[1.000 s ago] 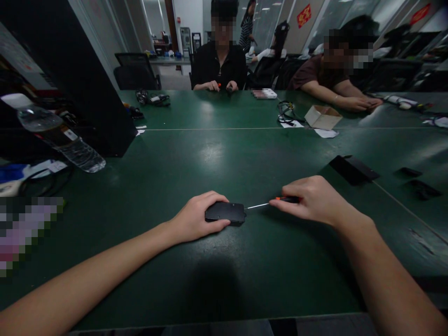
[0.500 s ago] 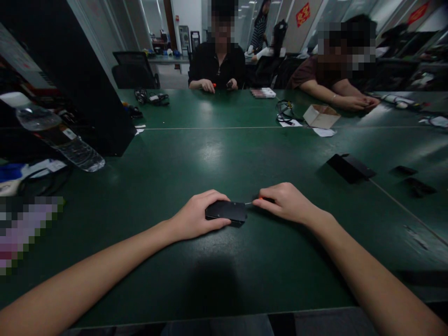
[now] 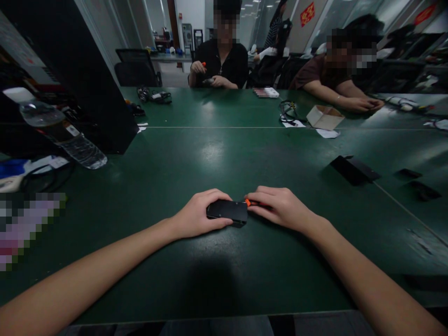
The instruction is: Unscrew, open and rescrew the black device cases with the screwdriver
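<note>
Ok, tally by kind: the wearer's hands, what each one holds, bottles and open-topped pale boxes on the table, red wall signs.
Wearer's hands, left hand and right hand: 2
black case, in the left: 1
orange-and-black tool, in the right: 1
bottle: 1
open-topped pale box: 1
red wall signs: 2
Total: 8

The right hand (image 3: 285,205) has moved left, bringing the screwdriver (image 3: 258,204) handle to the black box (image 3: 229,211), shaft now hidden; a far person's hand (image 3: 198,68) has risen.
</note>
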Available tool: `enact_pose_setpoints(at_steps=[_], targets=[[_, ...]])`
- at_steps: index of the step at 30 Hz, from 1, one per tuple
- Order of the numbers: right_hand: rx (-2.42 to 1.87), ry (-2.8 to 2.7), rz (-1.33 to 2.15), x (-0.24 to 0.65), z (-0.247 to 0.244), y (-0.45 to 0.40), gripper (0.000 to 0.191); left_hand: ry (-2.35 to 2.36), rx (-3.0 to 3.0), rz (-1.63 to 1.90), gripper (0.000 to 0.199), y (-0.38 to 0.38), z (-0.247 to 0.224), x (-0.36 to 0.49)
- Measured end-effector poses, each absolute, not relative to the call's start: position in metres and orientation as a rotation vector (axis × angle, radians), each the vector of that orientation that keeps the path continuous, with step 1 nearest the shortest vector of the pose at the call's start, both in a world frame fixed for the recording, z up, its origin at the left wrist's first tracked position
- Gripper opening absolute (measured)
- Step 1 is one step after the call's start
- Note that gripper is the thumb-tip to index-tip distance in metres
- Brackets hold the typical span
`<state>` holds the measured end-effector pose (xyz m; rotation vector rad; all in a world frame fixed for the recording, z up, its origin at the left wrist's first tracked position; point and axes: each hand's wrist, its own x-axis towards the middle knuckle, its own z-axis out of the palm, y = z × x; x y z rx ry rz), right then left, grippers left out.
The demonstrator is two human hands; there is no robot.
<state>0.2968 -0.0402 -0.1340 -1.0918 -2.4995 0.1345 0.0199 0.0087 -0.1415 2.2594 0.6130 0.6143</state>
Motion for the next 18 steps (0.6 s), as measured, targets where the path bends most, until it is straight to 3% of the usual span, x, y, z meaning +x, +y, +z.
enact_pose_setpoints(at_steps=[5, 14, 18], targets=[[-1.071, -2.545, -0.004, 0.2912, -0.1395, -0.0418, 0.036, 0.59, 2.256, 0.646, 0.04, 0.0096, -0.144, 0.0202], [-0.984, -2.425, 0.3, 0.2905, -0.1414, -0.0361, 0.035, 0.55, 2.227, 0.648, 0.043, 0.0134, -0.147, 0.0204], [-1.016, -2.497, 0.128, 0.2923, -0.1397, -0.038, 0.037, 0.623, 2.163, 0.654, 0.066, 0.0129, -0.1488, 0.0198]])
